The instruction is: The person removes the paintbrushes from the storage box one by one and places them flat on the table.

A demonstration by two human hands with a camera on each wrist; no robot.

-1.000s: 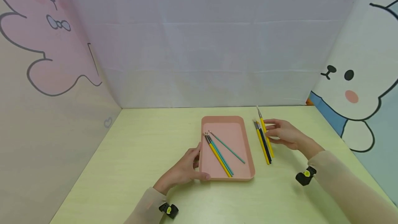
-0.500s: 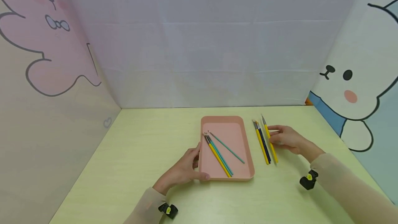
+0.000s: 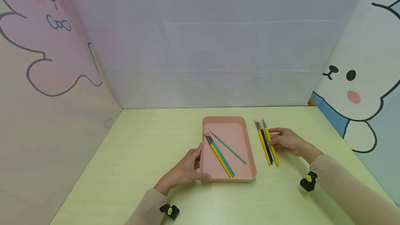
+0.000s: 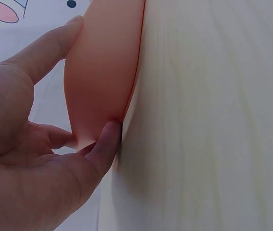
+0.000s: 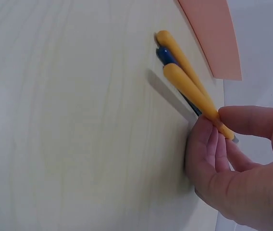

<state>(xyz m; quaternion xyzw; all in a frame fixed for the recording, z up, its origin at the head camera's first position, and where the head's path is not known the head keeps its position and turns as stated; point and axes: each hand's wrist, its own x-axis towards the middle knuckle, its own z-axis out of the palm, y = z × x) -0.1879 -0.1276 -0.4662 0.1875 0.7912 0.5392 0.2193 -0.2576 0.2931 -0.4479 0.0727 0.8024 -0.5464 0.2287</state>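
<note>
In the head view my right hand [image 3: 288,142] pinches a yellow paintbrush [image 3: 271,144] between thumb and fingers. That brush lies just right of a dark blue brush [image 3: 266,145] and another yellow brush [image 3: 263,144]. The right wrist view shows the held yellow handle [image 5: 189,89] tilted off the table, its shadow beside it. My left hand [image 3: 184,169] grips the near left corner of a pink tray [image 3: 232,126]; the left wrist view has its fingers around the tray's corner wall [image 4: 103,62]. In the tray lie a yellow brush [image 3: 220,158] and several teal brushes [image 3: 229,148].
The pale wooden table [image 3: 150,138] meets a white cloth wall [image 3: 200,61] at the back. Side walls with a pink cartoon figure [image 3: 59,55] and a white cartoon rabbit [image 3: 353,75] stand left and right.
The yellow brush in my right hand has come nearer to me, moved right, then shifted slightly left toward the dark brush. My left hand and the tray stay in place.
</note>
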